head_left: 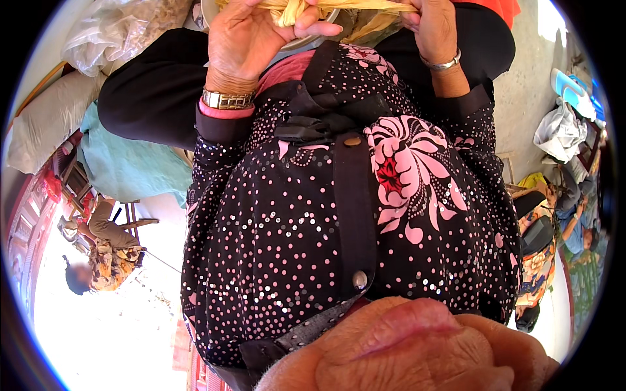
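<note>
At the top edge of the head view, both my hands hold a pale yellow strip that looks like dried corn husk. A knotted or folded part of it lies at the fingers of my left hand, which wears a metal watch. My right hand, with a silver bracelet at the wrist, pinches the strip's other end. Between the hands the strip runs nearly straight. Below it, a pale round basin shows partly behind my left hand. More loose husk lies beside the basin. The upper frame edge cuts off some fingertips.
A clear plastic bag, a pale sack and a teal cloth are at my left. Farther back sits a person. On my right are a white plastic bag and another person in flowered clothing.
</note>
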Demonstrator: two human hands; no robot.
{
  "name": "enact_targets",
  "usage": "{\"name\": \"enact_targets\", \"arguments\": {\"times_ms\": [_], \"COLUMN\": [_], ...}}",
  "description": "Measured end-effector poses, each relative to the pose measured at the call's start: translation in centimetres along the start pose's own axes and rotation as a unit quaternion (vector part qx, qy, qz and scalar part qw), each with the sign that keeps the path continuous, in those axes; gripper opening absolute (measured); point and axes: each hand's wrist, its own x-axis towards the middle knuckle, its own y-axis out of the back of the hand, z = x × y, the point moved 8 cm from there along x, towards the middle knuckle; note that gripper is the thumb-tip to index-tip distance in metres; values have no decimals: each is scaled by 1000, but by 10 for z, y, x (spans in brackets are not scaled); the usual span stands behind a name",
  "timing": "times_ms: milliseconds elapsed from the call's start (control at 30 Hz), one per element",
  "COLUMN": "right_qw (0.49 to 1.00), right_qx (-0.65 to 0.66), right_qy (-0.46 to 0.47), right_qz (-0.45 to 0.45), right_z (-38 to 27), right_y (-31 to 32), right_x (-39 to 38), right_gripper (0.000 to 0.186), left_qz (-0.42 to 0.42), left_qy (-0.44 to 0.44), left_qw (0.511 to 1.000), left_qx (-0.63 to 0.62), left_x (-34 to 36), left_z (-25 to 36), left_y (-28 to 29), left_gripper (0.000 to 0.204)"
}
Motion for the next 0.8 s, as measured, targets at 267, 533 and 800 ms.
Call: {"name": "enact_targets", "arguments": {"times_ms": [267,533,800], "right_qw": [991,975,974], "right_qx": [-34,3,-54], "right_qy": [-23,-101,-24], "right_qz": [-131,-196,-220], "right_z": [31,54,-16], "right_y": [-30,-55,-80], "right_x": [4,3,5], "right_gripper": [33,42,40], "left_qz": [151,159,178], "left_qy": [-47,25,-42], "left_qw": [940,898,941], "left_qx": [302,408,284], "left_x": [0,1,-13], "left_z": [6,-6,34], "left_y": [-5,37,62], "left_gripper": [49,31,13]}}
